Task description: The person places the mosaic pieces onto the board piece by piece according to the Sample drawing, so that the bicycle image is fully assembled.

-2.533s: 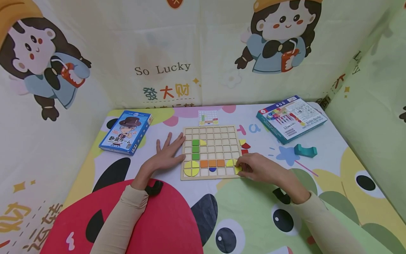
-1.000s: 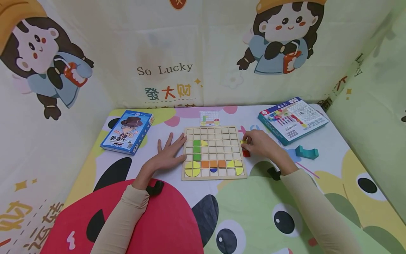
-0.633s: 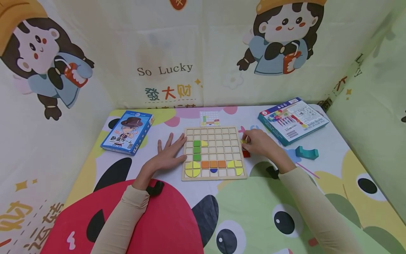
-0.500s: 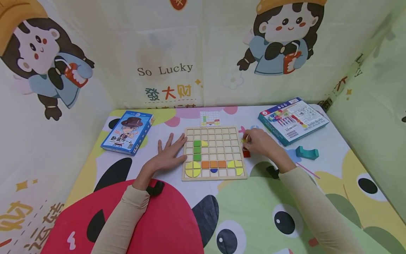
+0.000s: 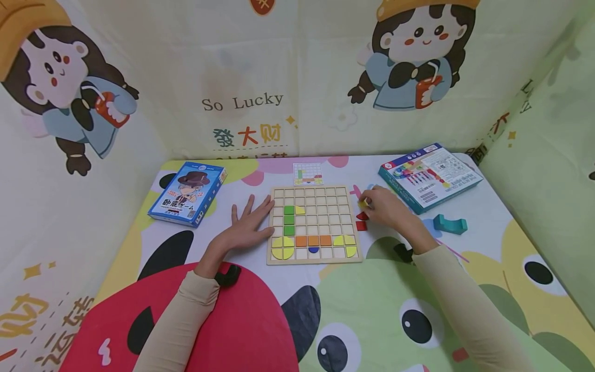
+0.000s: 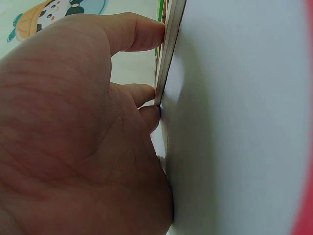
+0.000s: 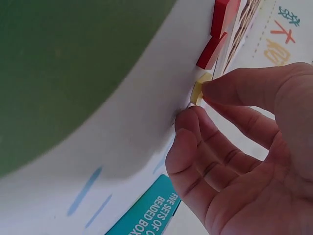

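My left hand (image 5: 241,227) lies spread on the table, with its thumb and fingertips against the left edge of a wooden grid board (image 5: 297,262). In the left wrist view, those fingertips touch the board's side (image 6: 171,44). My right hand (image 5: 383,209), just right of the board, pinches a small yellow block (image 7: 197,90) between thumb and fingers, low over the table. Beside it lie a red fan-shaped block (image 5: 362,216) and a red square block (image 5: 361,226). Green squares (image 5: 289,220), orange squares (image 5: 313,241), yellow rounded pieces (image 5: 282,248) and a blue half-round (image 5: 313,250) fill some cells.
A printed pattern card (image 5: 308,174) lies behind the board. To the left is a blue game box (image 5: 187,194); at the back right is a teal-edged box (image 5: 429,175). A teal curved block (image 5: 450,223) sits in front of that box.
My right hand has left the board's lower right corner, where a yellow piece now shows, and moved up to the loose blocks. Just now it has shifted right with the yellow block, uncovering the red fan-shaped one.
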Motion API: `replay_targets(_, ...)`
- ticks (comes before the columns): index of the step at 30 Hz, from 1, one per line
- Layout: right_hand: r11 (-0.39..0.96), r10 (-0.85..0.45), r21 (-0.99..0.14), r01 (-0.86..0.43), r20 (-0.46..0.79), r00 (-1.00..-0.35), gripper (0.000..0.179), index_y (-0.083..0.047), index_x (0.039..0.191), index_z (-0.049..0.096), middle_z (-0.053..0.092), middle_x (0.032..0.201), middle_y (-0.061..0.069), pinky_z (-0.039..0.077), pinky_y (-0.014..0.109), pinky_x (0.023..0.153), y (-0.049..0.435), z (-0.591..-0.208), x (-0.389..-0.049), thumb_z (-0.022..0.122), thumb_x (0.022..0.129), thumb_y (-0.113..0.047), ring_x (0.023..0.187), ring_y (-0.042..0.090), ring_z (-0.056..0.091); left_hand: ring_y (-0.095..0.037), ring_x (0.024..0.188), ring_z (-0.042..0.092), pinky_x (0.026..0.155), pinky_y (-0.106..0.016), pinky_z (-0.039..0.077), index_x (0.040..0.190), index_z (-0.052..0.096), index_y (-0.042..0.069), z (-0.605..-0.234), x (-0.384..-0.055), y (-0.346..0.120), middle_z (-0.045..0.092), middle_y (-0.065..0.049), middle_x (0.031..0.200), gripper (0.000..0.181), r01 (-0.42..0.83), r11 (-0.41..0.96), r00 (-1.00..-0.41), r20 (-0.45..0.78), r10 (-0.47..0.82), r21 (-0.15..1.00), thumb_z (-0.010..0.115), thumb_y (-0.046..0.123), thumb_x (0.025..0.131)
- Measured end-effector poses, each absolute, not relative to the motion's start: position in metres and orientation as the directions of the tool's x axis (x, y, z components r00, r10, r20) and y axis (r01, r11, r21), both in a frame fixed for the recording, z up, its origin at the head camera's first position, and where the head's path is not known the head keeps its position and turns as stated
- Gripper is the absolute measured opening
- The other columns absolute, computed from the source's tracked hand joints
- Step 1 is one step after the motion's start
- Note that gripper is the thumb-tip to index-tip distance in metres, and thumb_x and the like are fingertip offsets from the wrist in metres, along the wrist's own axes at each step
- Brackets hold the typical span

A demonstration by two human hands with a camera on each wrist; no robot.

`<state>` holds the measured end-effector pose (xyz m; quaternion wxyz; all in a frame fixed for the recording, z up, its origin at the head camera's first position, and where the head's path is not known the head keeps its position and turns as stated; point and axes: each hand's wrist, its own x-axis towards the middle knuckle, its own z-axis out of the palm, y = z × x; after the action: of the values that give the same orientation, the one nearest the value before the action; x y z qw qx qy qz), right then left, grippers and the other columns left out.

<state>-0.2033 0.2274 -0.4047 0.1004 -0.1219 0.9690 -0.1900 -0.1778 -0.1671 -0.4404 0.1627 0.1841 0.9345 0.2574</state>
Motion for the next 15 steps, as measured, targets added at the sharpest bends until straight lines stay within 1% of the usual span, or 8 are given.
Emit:
replay_targets(6, 0.882, -0.316, -0.407, -0.237, -0.138, -0.939, 0.032, -0.002, 0.131, 0.071, 0.066, 0.126, 0.024, 0.06, 0.049, 0.096, 0.2311, -0.404, -0.2019, 0.064, 0.1, -0.007, 0.109, 0.035, 0.061, -0.037, 0.166, -0.02, 0.122, -0.072, -0.025, 0.172, 0.016, 0.021, -0.439, -0.178, -0.1672, 0.005, 0.0, 0.182, 0.085, 0.256, 0.803, -0.881, -0.212, 0.423, 0.538, 0.056, 0.047, 0.102)
replay_targets(9, 0.879, -0.325, -0.407, -0.248, -0.131, -0.937, 0.032, -0.002, 0.13, 0.07, 0.067, 0.126, 0.024, 0.06, 0.049, 0.095, 0.2323, -0.404, -0.2011, 0.062, 0.099, -0.004, 0.109, 0.035, 0.061, -0.037, 0.167, -0.02, 0.122, -0.072, -0.025, 0.172, 0.016, 0.021, -0.4394, -0.1782, -0.1673, 0.005, 0.0, 0.182, 0.085, 0.259, 0.803, -0.881, -0.209, 0.424, 0.536, 0.056, 0.047, 0.102)
replay_targets(12, 0.881, -0.311, -0.409, -0.238, -0.122, -0.942, 0.031, -0.002, 0.13, 0.07, 0.068, 0.125, 0.023, 0.06, 0.048, 0.093, 0.2322, -0.4035, -0.2008, 0.063, 0.1, -0.007, 0.108, 0.034, 0.062, -0.037, 0.167, -0.02, 0.123, -0.072, -0.024, 0.172, 0.016, 0.021, -0.4402, -0.1784, -0.1675, 0.005, 0.0, 0.182, 0.085, 0.262, 0.804, -0.881, -0.208, 0.425, 0.533, 0.056, 0.047, 0.102)
replay_targets(15, 0.891, -0.277, -0.402, -0.21, -0.116, -0.954, 0.031, -0.002, 0.129, 0.071, 0.07, 0.122, 0.021, 0.06, 0.046, 0.092, 0.2303, -0.4032, -0.2017, 0.066, 0.101, -0.014, 0.107, 0.033, 0.063, -0.036, 0.167, -0.02, 0.123, -0.072, -0.024, 0.172, 0.016, 0.021, -0.4409, -0.1784, -0.1674, 0.005, 0.0, 0.182, 0.084, 0.261, 0.806, -0.882, -0.209, 0.423, 0.532, 0.056, 0.047, 0.102)
